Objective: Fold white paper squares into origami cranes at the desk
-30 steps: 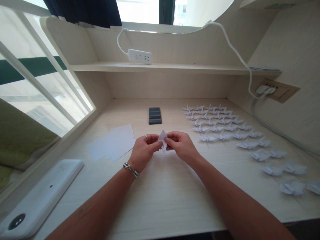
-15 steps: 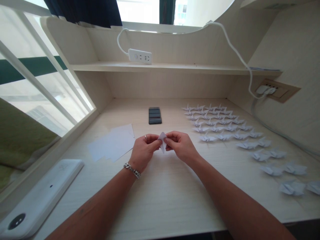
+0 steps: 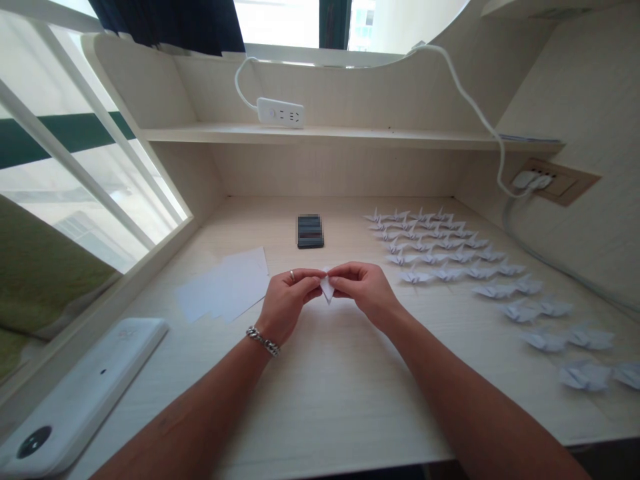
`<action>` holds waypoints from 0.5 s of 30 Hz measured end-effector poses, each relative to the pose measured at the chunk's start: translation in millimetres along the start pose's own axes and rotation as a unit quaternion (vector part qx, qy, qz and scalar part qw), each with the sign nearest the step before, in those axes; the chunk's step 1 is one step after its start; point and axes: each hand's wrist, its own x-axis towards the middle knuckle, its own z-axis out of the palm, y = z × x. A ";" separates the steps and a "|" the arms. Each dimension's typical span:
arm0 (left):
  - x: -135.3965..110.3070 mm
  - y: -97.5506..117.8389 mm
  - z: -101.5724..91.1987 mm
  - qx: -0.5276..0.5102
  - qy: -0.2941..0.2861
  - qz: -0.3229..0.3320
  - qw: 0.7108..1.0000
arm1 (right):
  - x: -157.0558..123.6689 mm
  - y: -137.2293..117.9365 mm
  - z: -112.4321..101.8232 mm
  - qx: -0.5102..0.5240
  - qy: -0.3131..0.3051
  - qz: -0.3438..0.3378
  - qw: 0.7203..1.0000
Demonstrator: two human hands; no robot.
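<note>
A small folded piece of white paper [image 3: 327, 288] is pinched between both my hands just above the desk [image 3: 320, 393]. My left hand [image 3: 287, 300], with a ring and a metal bracelet, grips its left side. My right hand [image 3: 363, 288] grips its right side, fingertips meeting over the top. Only the lower point of the paper shows below my fingers. A loose stack of flat white sheets [image 3: 225, 288] lies just left of my left hand.
Rows of several folded paper cranes [image 3: 440, 253] cover the desk's right side. A dark phone [image 3: 310, 231] lies behind my hands. A white device [image 3: 75, 393] sits at the near left edge. A power strip [image 3: 280, 112] rests on the shelf; a cable [image 3: 480, 113] runs to the wall socket.
The paper's upper tip, which stood up between my fingers, is now pressed down and hidden under my fingertips. Both hands stayed in place.
</note>
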 end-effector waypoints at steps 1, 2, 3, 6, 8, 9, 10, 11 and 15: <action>0.4 -0.5 -1.1 0.008 -0.003 0.004 1.000 | 0.6 1.0 0.0 0.003 0.000 -0.005 1.000; 1.1 -1.1 -2.3 0.019 -0.004 0.009 1.000 | 1.1 1.7 -0.1 0.005 -0.001 -0.006 1.000; 1.8 -1.6 -3.5 0.030 -0.004 0.016 0.999 | 1.3 2.2 -0.1 0.007 -0.002 -0.006 1.000; 4.0 -2.4 -6.2 0.048 0.003 0.032 0.998 | 1.1 3.1 -0.4 -0.005 -0.008 0.004 1.000; 4.6 -2.2 -6.4 0.046 0.009 0.035 0.998 | 0.8 3.8 -0.7 -0.025 -0.012 0.001 1.000; 4.5 -2.1 -5.9 0.043 0.011 0.035 0.998 | 0.6 4.2 -0.8 -0.034 -0.009 -0.006 0.999; 4.0 -2.0 -5.0 0.039 0.012 0.032 0.999 | 0.5 4.5 -0.7 -0.039 -0.002 -0.018 0.999; 3.2 -2.0 -3.8 0.039 0.008 0.024 0.999 | 0.5 4.7 -0.6 -0.040 0.008 -0.032 0.999; -1.4 -1.8 1.9 0.079 -0.036 -0.016 0.996 | 0.7 3.6 1.5 -0.028 0.052 -0.080 0.995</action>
